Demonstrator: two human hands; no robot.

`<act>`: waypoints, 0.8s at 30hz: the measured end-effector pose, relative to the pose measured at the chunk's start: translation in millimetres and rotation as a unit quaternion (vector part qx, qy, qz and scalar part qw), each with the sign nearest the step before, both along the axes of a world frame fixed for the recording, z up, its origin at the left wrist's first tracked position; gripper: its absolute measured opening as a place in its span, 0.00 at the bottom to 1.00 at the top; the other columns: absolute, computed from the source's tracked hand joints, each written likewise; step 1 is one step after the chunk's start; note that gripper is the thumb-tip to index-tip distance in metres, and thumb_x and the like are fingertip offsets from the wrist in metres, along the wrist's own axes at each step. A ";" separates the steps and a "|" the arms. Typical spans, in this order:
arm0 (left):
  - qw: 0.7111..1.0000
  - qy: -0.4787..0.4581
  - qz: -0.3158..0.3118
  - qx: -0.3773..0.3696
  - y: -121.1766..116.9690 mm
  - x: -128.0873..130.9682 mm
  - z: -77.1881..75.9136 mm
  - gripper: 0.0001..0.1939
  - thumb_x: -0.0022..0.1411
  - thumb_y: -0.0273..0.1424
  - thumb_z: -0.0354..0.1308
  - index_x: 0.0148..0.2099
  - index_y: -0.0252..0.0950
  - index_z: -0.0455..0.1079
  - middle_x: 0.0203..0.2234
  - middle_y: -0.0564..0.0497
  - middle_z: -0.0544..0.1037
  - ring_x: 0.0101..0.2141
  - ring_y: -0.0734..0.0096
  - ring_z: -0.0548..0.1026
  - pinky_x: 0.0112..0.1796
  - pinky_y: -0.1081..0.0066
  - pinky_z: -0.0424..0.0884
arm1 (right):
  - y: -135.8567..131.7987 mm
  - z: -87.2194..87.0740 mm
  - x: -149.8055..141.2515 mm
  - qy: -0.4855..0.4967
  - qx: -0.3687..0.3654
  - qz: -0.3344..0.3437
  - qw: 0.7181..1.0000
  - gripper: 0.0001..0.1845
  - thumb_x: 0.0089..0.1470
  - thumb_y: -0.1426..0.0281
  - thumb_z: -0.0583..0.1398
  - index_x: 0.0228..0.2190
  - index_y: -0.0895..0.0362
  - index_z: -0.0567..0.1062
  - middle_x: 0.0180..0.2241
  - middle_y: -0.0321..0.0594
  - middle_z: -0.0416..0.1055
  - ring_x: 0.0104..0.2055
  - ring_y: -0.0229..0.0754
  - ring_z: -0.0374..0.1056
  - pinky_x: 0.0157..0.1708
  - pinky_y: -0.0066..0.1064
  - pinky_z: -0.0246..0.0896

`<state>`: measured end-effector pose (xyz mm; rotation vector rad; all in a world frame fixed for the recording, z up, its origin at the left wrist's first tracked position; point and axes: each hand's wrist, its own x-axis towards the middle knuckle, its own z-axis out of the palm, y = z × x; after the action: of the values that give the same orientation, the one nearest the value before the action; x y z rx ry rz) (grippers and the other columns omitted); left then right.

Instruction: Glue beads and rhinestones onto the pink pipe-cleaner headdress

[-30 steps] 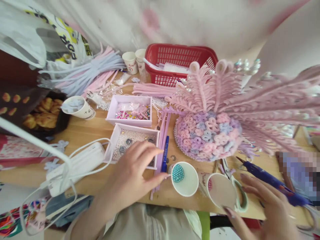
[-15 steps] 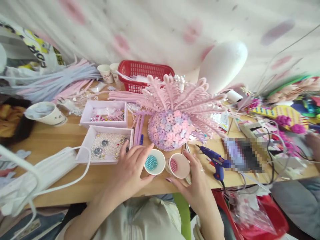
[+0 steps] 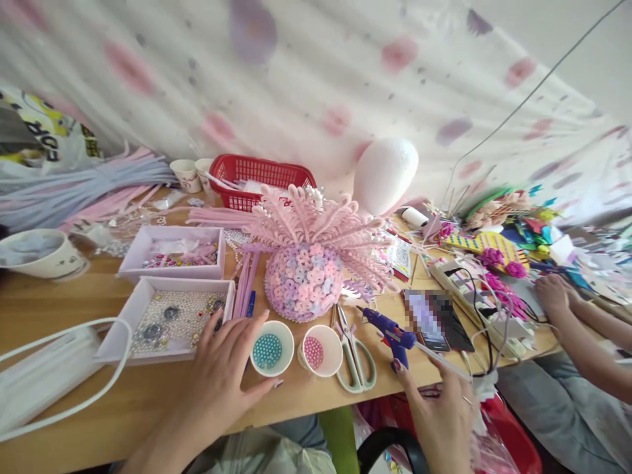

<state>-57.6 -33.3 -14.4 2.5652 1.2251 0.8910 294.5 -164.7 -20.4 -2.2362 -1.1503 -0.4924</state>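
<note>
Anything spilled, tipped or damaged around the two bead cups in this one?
Nothing stands out: the teal-bead paper cup and pink-bead paper cup stand upright with their beads inside, and no spill or damage shows around them.

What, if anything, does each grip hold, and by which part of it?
The left grip curves beside the cup of blue beads; whether it holds it cannot be told. The right grip is open near the glue gun's handle, holding nothing.

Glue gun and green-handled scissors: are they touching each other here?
Apart. The head view shows a strip of wooden tabletop between the glue gun and the scissors.
</note>
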 end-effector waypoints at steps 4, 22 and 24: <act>1.000 0.005 -0.002 0.002 -2.5 -1.7 -9.0 0.41 0.64 0.42 0.65 0.73 0.40 0.51 0.57 0.42 0.79 0.55 0.49 0.77 0.67 0.43 0.53 | 33.6 -5.5 13.1 0.053 -0.036 0.111 0.992 0.39 0.55 0.33 0.56 0.36 0.56 0.82 0.40 0.55 0.79 0.45 0.62 0.73 0.50 0.53 0.62; 0.946 -0.129 0.036 -0.295 72.5 38.6 34.5 0.35 0.70 0.52 0.49 0.72 0.42 0.53 0.70 0.35 0.62 0.68 0.45 0.64 0.62 0.44 0.68 | 38.0 18.2 -6.3 0.457 0.120 0.101 0.875 0.28 0.47 0.42 0.69 0.26 0.56 0.82 0.30 0.48 0.81 0.33 0.50 0.77 0.34 0.36 0.73; 0.949 -0.115 0.039 -0.289 81.4 47.8 31.4 0.38 0.68 0.52 0.49 0.71 0.37 0.53 0.71 0.33 0.58 0.72 0.43 0.55 0.67 0.41 0.58 | 33.6 15.6 -12.7 0.548 0.145 0.075 0.821 0.30 0.41 0.41 0.72 0.27 0.56 0.82 0.27 0.46 0.79 0.29 0.48 0.75 0.28 0.34 0.71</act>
<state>-9.8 48.1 16.9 1.9091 1.2869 0.6870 281.8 -131.1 -4.8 -1.6508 -0.5382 0.6150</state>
